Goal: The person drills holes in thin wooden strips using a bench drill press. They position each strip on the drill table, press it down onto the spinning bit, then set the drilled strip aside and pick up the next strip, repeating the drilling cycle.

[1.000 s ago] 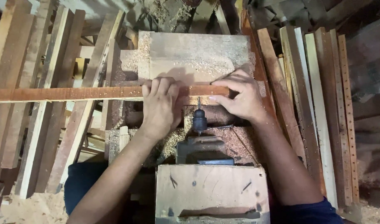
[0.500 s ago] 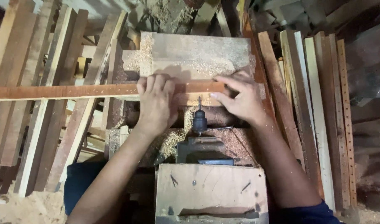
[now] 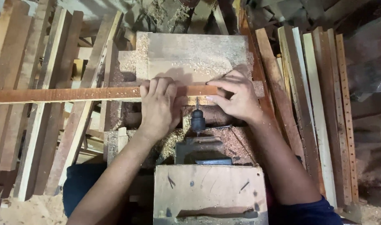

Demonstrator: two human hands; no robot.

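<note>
Sawdusty bench (image 3: 198, 50), stacked planks (image 3: 311, 104) flanking hands (image 3: 159, 106) on strip (image 3: 65, 94) before drill bit (image 3: 197, 104).

hands: 2, left hand (image 3: 159, 106) at 9 o'clock of the bit, right hand (image 3: 236, 98) at 3 o'clock
long reddish strip (image 3: 65, 94) under hands: 1
drill chuck with bit (image 3: 198, 118): 1, centre
wooden box (image 3: 210, 193): 1, at 6 o'clock
sawdust-covered table (image 3: 194, 54): 1, at 12 o'clock
perforated strips (image 3: 344, 116): 2 at least, at 3 o'clock
loose slats, both sides: too many overlapping to count
</note>
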